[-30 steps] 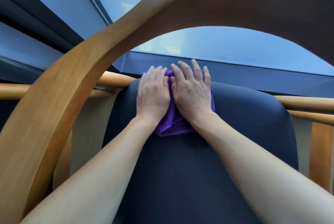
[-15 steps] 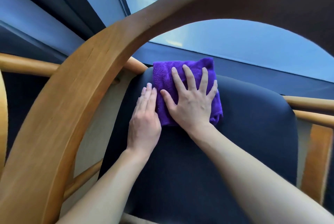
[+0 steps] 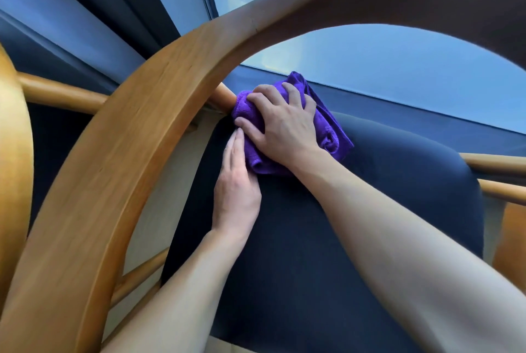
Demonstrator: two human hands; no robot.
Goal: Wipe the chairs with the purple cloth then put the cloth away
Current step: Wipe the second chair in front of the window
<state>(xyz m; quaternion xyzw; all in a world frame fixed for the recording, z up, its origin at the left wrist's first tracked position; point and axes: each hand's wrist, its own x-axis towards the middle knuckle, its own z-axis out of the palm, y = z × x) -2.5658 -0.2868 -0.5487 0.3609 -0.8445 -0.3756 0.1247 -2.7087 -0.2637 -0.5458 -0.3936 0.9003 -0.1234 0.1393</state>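
The purple cloth (image 3: 327, 128) lies bunched at the far left corner of the chair's dark blue seat (image 3: 355, 239). My right hand (image 3: 280, 122) grips it, fingers curled over the folds and bent toward the wooden rail. My left hand (image 3: 236, 184) lies flat on the seat just left of the cloth, fingers straight, tips touching the cloth's edge. Over both arms arches the chair's curved wooden back (image 3: 136, 159).
A round wooden rail (image 3: 59, 93) runs along the far left side and another rail (image 3: 495, 162) at the right. A second wooden chair back (image 3: 11, 139) shows at the left edge. Beyond the seat are a dark sill and a window (image 3: 384, 68).
The cloth went from flat under my spread right hand to bunched in its grip, shifted left toward the rail. My left hand slid back off the cloth onto the seat.
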